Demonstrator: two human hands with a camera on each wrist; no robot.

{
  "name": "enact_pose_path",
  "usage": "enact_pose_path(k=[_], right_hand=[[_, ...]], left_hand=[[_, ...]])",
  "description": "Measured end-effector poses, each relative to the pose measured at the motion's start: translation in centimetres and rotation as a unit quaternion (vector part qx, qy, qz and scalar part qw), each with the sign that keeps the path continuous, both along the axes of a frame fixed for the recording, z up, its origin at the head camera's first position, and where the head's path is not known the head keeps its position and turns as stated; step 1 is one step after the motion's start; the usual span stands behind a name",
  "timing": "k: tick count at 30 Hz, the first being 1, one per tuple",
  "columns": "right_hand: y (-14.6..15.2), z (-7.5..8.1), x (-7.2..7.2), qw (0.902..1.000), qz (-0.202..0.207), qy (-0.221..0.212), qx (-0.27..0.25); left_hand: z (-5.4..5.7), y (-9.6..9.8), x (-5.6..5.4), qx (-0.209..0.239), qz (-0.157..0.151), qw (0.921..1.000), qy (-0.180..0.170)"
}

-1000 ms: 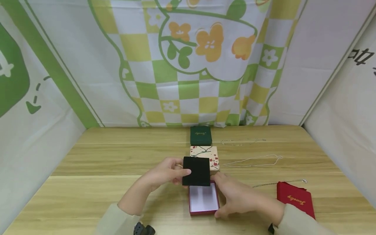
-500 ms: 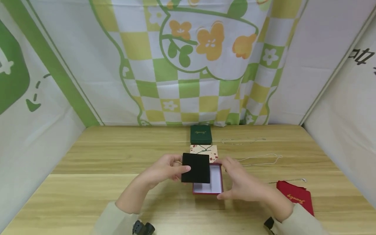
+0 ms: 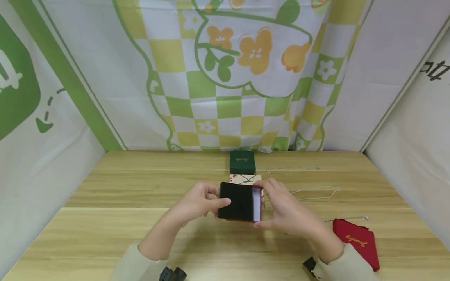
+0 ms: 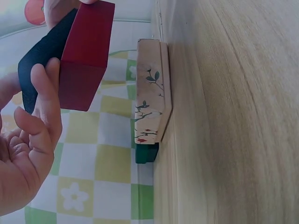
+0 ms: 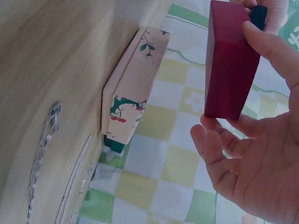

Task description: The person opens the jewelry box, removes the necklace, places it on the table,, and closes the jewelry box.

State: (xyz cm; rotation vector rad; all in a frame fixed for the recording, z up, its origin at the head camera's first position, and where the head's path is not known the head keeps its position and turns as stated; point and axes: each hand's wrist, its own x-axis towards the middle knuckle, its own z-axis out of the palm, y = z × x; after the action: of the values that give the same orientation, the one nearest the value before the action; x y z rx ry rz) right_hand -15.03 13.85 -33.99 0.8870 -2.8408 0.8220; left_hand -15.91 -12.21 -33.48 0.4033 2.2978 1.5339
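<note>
In the head view, my left hand (image 3: 198, 201) pinches a flat black jewelry-box pad (image 3: 236, 201), thumb on its top face. My right hand (image 3: 290, 210) grips the open red jewelry-box base (image 5: 229, 65) by its right side, thumb and fingers at opposite edges. The pad covers most of the base's opening; a strip of white interior (image 3: 257, 205) shows at the right. Both wrist views show the red base held up off the table, the pad (image 4: 39, 65) tilted against its open side and the left fingers touching both.
Behind the hands lie a cream floral box (image 3: 242, 178) and a dark green box (image 3: 242, 162). Several silver chains are spread on the right, including a looped necklace (image 3: 321, 198). A flat red piece with gold lettering (image 3: 356, 242) lies near the right forearm.
My right hand has lifted the red base off the table and moved it up and then left beneath the black pad. My left hand has stayed nearly in place with the pad.
</note>
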Motion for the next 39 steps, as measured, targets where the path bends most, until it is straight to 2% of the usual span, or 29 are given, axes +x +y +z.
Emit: enact_pose_path(k=[6,17,23,28,30,33,37,39], right_hand=[[-0.1,0.2,0.1,1.0000,-0.001,0.000,-0.003],[-0.3,0.4,0.0,0.9994,0.014,0.032,-0.005],[-0.6,0.4,0.3,0.9981,0.019,0.058,0.009],[-0.7,0.4,0.5,0.9982,0.026,0.054,0.004],[-0.8,0.3,0.5,0.9984,0.029,0.049,0.003],[-0.9,0.2,0.5,0.9988,0.027,0.040,0.000],[-0.8,0.1,0.5,0.9988,0.026,0.040,-0.012],[-0.6,0.2,0.5,0.9984,0.028,0.045,-0.019]], left_hand=[[-0.1,0.2,0.2,-0.002,0.008,0.9999,0.007],[0.2,0.6,0.6,-0.007,-0.002,0.9992,0.040],[0.4,1.0,0.8,-0.029,-0.013,0.9981,0.052],[0.5,1.3,1.2,-0.052,-0.007,0.9966,0.064],[0.7,1.4,1.4,-0.064,0.003,0.9956,0.068],[1.1,1.7,1.9,-0.095,0.043,0.9908,0.086],[1.6,2.3,2.6,-0.148,0.098,0.9758,0.128],[1.8,2.5,2.8,-0.165,0.112,0.9694,0.144]])
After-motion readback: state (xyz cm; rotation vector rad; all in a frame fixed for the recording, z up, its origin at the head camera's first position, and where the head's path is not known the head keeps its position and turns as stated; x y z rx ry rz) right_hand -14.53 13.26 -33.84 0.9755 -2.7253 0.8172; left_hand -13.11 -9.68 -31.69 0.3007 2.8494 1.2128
